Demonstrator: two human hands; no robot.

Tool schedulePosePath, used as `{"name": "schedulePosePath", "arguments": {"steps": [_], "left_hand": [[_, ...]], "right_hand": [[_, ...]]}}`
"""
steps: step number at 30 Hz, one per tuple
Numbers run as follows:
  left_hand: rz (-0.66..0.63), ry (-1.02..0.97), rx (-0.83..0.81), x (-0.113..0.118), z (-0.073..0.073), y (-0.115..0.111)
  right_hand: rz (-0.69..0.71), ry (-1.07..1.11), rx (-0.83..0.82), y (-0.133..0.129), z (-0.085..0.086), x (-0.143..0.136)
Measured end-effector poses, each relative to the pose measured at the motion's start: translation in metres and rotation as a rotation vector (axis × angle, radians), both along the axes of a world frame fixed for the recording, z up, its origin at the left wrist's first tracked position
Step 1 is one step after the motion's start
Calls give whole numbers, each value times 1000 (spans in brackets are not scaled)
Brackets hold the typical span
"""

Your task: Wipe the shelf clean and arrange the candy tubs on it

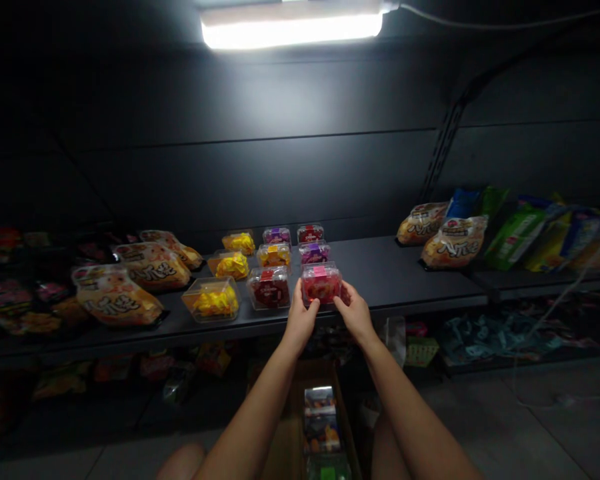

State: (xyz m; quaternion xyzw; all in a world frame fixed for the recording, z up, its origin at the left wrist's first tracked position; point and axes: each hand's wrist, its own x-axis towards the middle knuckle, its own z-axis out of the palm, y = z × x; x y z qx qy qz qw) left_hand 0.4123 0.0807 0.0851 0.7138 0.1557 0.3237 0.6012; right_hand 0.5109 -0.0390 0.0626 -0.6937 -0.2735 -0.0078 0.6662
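Between my two hands is a clear plastic box with pink-red contents and a pink label [321,285], at the front of the dark shelf [380,277]. My left hand [303,313] grips its left side, thumb on the front face. On its right side my right hand [353,308] holds it the same way. Just left stands a box with dark red contents [269,289]. Behind the held box are a purple box [315,253] and a red box [311,234]. Whether the held box's base touches the shelf I cannot tell.
Clear tubs of yellow-wrapped pieces [213,301] and snack bags [117,297] stand to the left. More snack bags [453,243] are on the right. Below my arms, a cardboard box [285,440] holds several clear packs [322,430]. A lamp [293,30] shines above.
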Motion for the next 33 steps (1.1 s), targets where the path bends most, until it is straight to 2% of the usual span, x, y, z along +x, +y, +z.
{"name": "schedulePosePath", "arguments": {"steps": [5, 8, 10, 12, 14, 17, 20, 22, 25, 29, 33], "left_hand": [[3, -20, -8, -5, 1, -5], [-1, -61, -8, -30, -4, -17], [-25, -101, -2, -57, -14, -23], [-44, -91, -27, -89, -34, -24], [-36, 35, -108, -121, -63, -23], [-8, 331, -255, -161, -114, -21], [-33, 444, -329, -184, -155, -28], [-55, 476, -363, -188, -171, -36], [-81, 502, -404, -184, -184, -46], [-121, 485, -439, -172, -190, -53], [-131, 442, -451, -169, -187, -56]], "right_hand": [[58, 24, 17, -1, 5, -2], [29, 40, 87, -9, 2, -16], [-52, 17, 107, -21, -7, -32], [-122, -56, 42, -39, -21, -52], [-106, -141, -100, -57, -41, -71], [94, -227, -372, -75, -76, -95], [323, -322, -657, -77, -108, -112], [396, -416, -827, -73, -122, -120], [422, -564, -999, -64, -132, -126], [451, -652, -1122, -52, -134, -127], [488, -629, -1145, -47, -130, -125]]}}
